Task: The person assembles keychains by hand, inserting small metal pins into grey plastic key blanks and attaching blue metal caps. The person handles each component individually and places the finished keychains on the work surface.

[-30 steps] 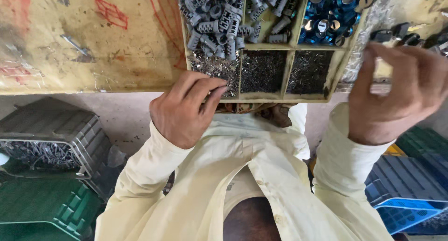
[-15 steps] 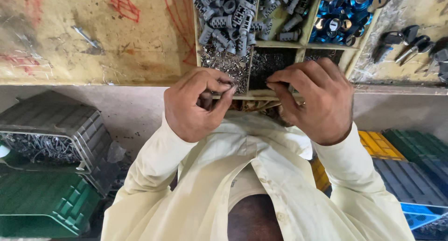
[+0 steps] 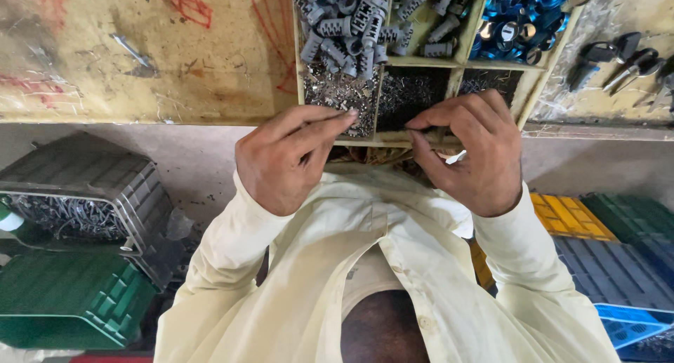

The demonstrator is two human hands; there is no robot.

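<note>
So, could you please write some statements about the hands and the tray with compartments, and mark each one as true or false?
1. The left hand has its fingertips at the compartment of small silvery metal pieces. True.
2. The right hand rests on the keys. False: it is at the near edge of the wooden tray, apart from the keys.
3. The grey ribbed plastic plugs lie in a compartment farther from the person than the silvery pieces. True.
4. The blue round parts lie loose on the bench. False: they fill a compartment of the tray.
5. The green crate stands on the bench. False: it is below, on the person's left.
</note>
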